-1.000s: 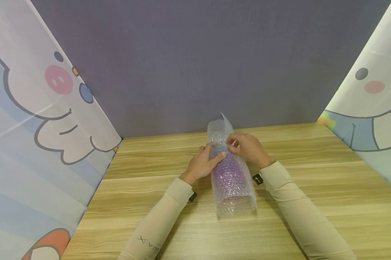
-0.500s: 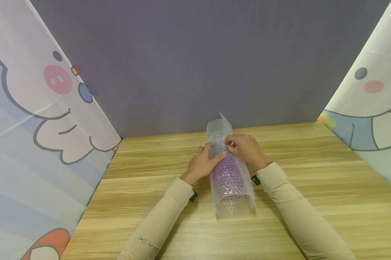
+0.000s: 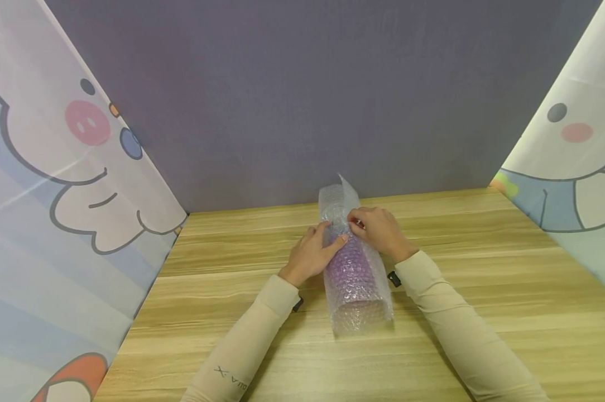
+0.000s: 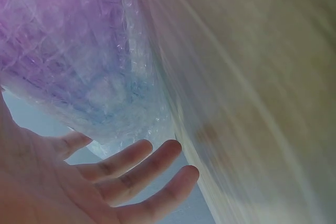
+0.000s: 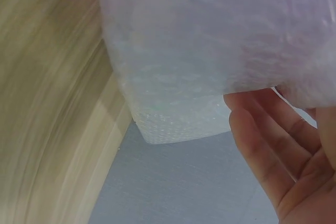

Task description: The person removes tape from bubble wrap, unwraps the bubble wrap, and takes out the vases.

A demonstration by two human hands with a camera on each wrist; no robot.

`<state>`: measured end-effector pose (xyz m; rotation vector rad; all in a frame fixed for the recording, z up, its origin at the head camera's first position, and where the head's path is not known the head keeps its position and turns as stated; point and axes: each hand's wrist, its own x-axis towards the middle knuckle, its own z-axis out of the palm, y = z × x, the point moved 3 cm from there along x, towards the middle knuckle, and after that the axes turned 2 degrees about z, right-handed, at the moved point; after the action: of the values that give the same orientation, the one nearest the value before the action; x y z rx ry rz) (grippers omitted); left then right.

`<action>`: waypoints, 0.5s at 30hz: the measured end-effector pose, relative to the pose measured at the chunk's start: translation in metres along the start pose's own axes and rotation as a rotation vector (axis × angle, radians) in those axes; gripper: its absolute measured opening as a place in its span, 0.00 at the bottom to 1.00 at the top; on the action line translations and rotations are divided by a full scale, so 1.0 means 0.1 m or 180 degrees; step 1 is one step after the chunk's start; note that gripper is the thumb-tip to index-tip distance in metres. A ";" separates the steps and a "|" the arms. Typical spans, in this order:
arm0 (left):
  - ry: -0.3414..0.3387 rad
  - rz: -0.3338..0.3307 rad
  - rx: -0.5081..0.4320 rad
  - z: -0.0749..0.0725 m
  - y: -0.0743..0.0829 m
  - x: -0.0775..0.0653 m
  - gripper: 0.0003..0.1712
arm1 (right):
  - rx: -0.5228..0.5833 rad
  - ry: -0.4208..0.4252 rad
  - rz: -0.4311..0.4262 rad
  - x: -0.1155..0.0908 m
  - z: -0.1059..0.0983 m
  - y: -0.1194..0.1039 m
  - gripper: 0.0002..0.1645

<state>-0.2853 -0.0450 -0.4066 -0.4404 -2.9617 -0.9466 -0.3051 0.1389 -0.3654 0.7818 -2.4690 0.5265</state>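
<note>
Bubble wrap (image 3: 356, 259) lies lengthwise on the desk (image 3: 232, 240), around a purple thing (image 3: 350, 273). Your left hand (image 3: 310, 254) rests on it, fingers loosely spread, thumb on top; your right hand (image 3: 380, 229) pinches the wrap's edge between fingers and thumb. Wrap likely light, springy, slick. Contents' weight and stiffness: can't tell; treat as fragile. Best hold, probably: the filled purple middle, not the hollow near end.

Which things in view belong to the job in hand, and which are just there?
Job:
bubble wrap, around the purple item
purple item, type unclear through the wrap
left hand, resting on the wrap
right hand, pinching its edge

Just there:
wood-grain tabletop
grey panel behind
left cartoon sheet
right cartoon sheet
</note>
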 end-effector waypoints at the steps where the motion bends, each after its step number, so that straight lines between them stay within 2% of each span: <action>1: -0.0004 -0.0003 0.0005 0.00 0.00 0.00 0.54 | -0.0007 0.0009 0.0006 0.00 0.00 0.00 0.04; 15: 0.0004 0.0029 0.0071 -0.01 -0.01 0.00 0.54 | -0.0029 0.0072 0.0081 -0.01 0.03 0.00 0.04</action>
<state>-0.2852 -0.0462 -0.4060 -0.4524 -2.9633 -0.9117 -0.3057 0.1381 -0.3686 0.7377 -2.4617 0.5302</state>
